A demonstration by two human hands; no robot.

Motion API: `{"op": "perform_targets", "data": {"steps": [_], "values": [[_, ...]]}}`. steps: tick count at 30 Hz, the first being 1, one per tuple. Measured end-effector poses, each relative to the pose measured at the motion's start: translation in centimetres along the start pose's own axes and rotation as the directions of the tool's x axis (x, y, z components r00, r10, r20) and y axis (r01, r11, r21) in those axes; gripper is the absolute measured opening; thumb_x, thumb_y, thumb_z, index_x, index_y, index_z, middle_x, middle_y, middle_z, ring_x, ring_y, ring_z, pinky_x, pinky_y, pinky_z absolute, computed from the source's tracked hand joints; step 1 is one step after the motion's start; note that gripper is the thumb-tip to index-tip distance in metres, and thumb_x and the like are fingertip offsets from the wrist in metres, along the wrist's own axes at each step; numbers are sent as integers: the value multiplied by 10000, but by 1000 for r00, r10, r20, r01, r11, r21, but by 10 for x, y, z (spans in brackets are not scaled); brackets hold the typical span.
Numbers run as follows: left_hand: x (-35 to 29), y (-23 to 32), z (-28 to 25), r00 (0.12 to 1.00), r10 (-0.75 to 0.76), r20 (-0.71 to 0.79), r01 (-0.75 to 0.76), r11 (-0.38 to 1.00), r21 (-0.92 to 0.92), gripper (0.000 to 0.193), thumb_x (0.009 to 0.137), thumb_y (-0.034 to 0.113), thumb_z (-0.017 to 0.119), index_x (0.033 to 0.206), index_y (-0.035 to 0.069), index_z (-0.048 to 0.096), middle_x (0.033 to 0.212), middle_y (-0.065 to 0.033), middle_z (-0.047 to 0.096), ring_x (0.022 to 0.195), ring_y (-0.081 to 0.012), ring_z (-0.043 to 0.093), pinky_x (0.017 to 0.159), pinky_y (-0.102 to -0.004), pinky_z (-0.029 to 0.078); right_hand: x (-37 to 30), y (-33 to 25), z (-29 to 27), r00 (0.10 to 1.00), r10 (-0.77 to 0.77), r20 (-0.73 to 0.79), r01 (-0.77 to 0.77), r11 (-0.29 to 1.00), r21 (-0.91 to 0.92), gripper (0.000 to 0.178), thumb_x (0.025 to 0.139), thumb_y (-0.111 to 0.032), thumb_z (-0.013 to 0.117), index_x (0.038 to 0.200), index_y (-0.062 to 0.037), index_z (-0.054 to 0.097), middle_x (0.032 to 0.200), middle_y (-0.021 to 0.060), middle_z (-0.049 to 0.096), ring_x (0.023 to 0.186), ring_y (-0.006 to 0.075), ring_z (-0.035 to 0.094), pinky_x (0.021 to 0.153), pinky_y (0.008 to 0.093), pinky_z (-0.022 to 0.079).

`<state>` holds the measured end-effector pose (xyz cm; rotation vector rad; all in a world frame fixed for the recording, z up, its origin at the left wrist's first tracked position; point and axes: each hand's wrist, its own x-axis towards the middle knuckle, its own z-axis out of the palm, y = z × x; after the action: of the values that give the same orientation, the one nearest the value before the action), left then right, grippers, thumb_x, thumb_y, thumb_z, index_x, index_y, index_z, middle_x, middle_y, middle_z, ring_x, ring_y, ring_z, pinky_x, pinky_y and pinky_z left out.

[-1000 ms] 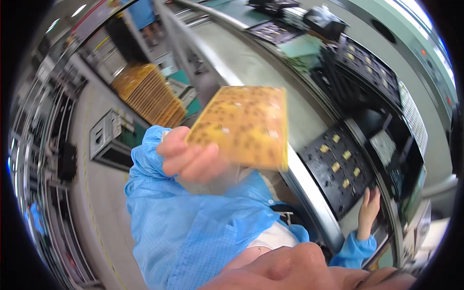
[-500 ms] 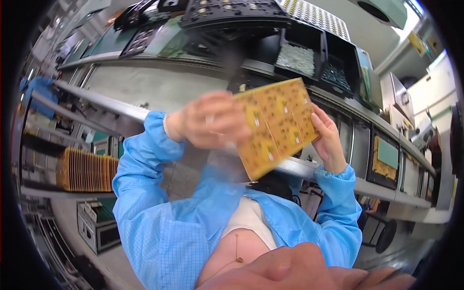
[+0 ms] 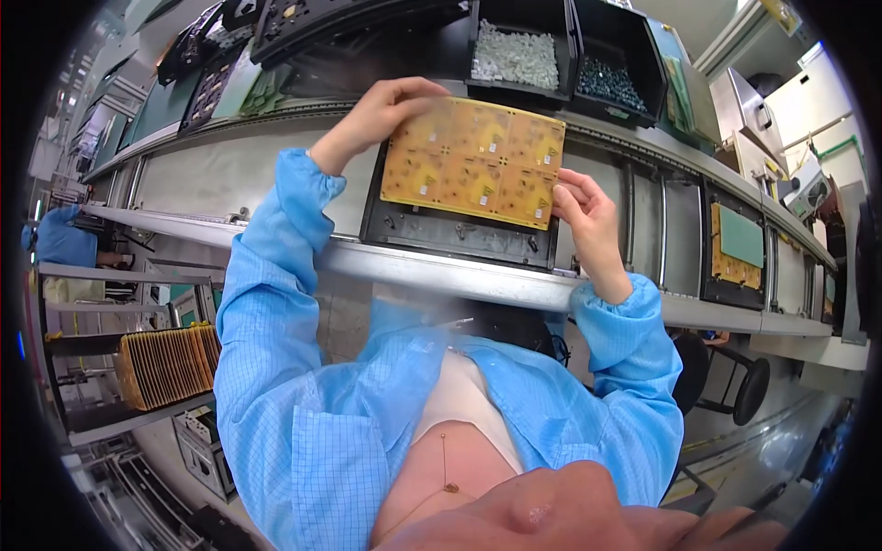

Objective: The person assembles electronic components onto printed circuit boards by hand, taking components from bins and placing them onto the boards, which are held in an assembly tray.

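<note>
A yellow circuit board panel, divided into several sections with small white labels, lies tilted over a black fixture tray on the conveyor. My left hand grips its far left corner, the fingertips partly hidden at the board's edge. At the right edge my right hand holds it between thumb and fingers. Along the near side, part of the tray shows from under the board.
Beyond the conveyor stand a black bin of white parts and a bin of dark parts. Another tray with a board sits to the right. A rack of upright boards is at lower left. The metal rail runs in front of me.
The board has moved away from my body and levelled out over the black tray. My left hand has gone from a blur in front of the board to its far left corner.
</note>
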<state>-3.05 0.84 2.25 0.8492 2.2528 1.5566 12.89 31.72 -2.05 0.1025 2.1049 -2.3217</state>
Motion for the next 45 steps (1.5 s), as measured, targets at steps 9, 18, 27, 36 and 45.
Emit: {"op": "perform_targets", "data": {"steps": [9,18,27,36,45], "values": [[-2,-19,-3,995,-98,11,98,995,26,266,975,151,568,1191,17,650,1067,-41,691,990,-107,619,891,-259,495,4,-6,-15,996,-81,-42,68,966,-251,317,979,-136,601,1259,10,569,1100,92,691,914,136,677,717,237,517],[-5,-39,2,987,162,3,-143,860,490,232,918,101,619,1138,82,688,959,-73,532,889,-206,563,794,-312,471,10,0,-4,866,-485,122,406,542,-736,127,867,-83,681,983,-42,714,1072,90,678,1013,230,627,818,334,511],[-13,-35,0,988,156,18,-148,883,447,230,914,93,619,1133,78,688,969,-75,537,901,-218,561,816,-321,474,5,-3,5,849,-515,122,397,468,-790,172,790,-46,728,959,-36,693,1057,110,660,1030,283,601,869,367,493],[-13,-35,2,974,226,21,-200,810,552,224,909,124,630,1120,74,688,991,-79,557,960,-237,549,847,-343,456,8,2,10,914,-407,-2,285,645,-709,159,789,-20,681,948,-21,666,1073,97,622,959,222,633,778,314,526],[-25,-31,11,957,288,-26,-219,783,582,259,884,101,645,1139,58,668,1119,-91,597,1034,-256,573,893,-354,477,5,3,-4,878,-458,139,391,518,-761,169,823,-51,698,991,-41,685,1097,110,625,1015,264,608,823,347,509]]}}
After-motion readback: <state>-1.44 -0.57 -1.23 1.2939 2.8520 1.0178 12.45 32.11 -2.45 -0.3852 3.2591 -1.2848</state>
